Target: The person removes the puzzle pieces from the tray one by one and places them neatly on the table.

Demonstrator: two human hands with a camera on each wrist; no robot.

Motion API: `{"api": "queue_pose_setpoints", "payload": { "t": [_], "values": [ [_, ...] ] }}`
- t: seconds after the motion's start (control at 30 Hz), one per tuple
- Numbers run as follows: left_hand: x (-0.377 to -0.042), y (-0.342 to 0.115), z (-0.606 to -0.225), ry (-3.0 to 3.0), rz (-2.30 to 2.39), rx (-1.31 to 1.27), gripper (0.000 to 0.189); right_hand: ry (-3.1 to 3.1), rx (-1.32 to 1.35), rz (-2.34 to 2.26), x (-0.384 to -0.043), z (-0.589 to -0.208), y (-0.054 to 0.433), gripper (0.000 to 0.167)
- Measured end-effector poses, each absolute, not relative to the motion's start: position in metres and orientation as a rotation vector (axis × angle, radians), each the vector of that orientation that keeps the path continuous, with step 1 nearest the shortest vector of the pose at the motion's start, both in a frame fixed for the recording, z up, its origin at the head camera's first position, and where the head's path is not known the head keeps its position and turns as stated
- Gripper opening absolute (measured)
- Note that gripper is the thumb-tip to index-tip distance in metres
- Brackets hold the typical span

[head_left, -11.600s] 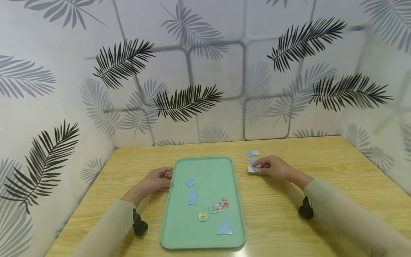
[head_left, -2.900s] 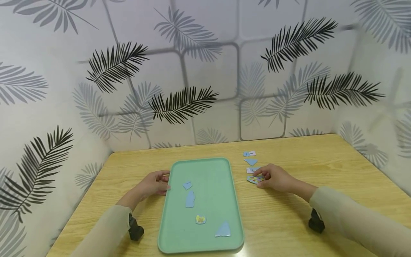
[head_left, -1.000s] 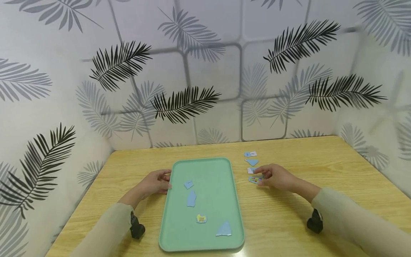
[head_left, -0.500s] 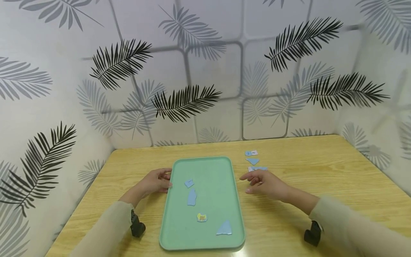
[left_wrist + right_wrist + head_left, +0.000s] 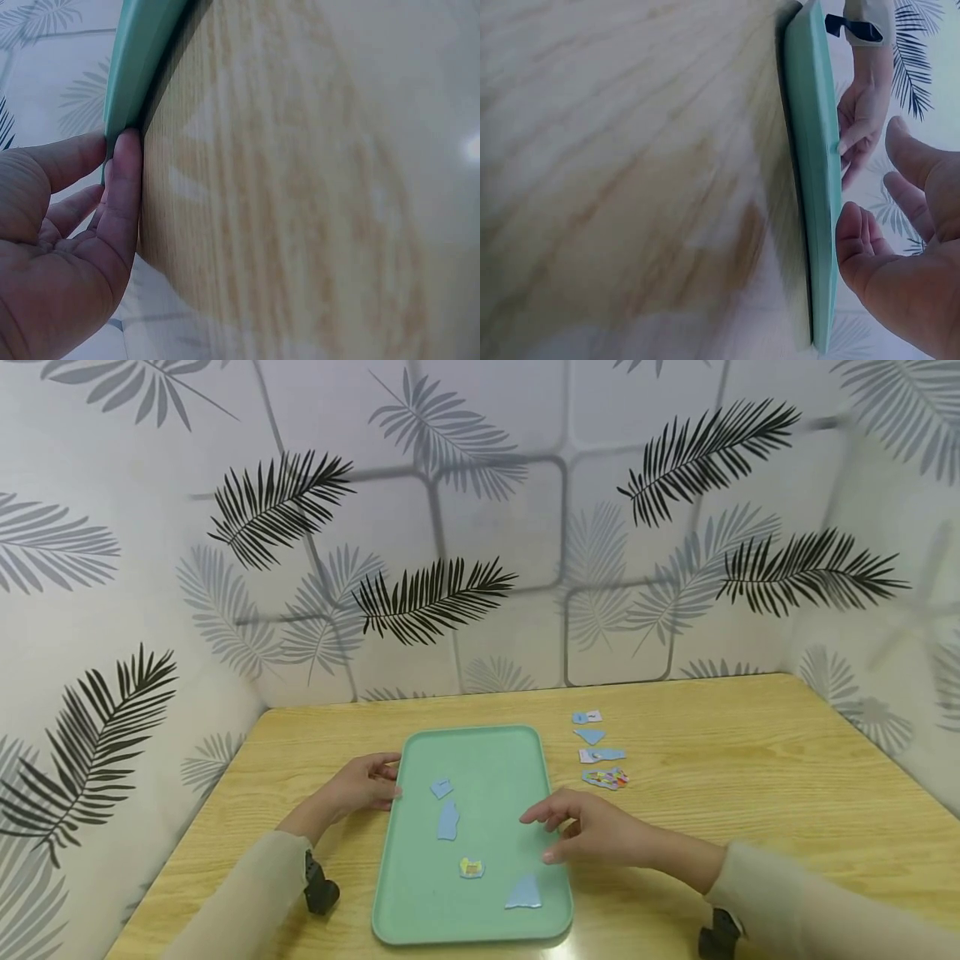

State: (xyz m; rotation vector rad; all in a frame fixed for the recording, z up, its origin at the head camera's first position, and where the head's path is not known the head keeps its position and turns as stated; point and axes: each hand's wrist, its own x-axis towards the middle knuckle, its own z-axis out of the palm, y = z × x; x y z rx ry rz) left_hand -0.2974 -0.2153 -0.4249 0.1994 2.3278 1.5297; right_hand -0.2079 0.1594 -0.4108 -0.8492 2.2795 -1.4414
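Observation:
My left hand (image 5: 367, 783) holds the left rim of the green tray (image 5: 487, 760), thumb on the rim and fingers against its side in the left wrist view. Over the tray's right edge hovers my right hand (image 5: 592, 828), fingers loosely bent and apart, with nothing between them. Just below its thumb lies a blue triangular puzzle piece (image 5: 525, 892). The tray also bears a small yellow-and-blue piece (image 5: 472, 867), a long blue piece (image 5: 447, 821) and a small blue piece (image 5: 442, 788). In the right wrist view the right fingers (image 5: 855, 244) overlap the tray's side.
Right of the tray, a column of puzzle pieces lies on the wooden table (image 5: 712, 760): a blue-and-white one (image 5: 587, 717), a blue triangle (image 5: 590, 736), a long blue-and-white strip (image 5: 602, 755) and a multicoloured one (image 5: 606, 777). A leaf-patterned wall covering (image 5: 510, 635) stands behind.
The multicoloured piece has gone from the tray to the column's near end. My right hand has let go of it and moved left and nearer, over the tray's edge. The left hand stays.

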Motion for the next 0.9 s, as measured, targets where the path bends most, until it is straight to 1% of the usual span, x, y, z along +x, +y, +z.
{"api": "queue_pose_setpoints", "payload": {
  "t": [0.43, 0.9],
  "values": [
    [-0.297, -0.215, -0.426, 2.35, 1.521, 0.188, 0.064, 2.265, -1.199, -1.172, -0.209, -0.415, 0.151, 0.047],
    [-0.298, -0.217, -0.428, 2.348, 1.521, 0.212, 0.064, 2.393, -1.217, -0.945, -0.199, -0.417, 0.139, 0.046]
  ]
}}
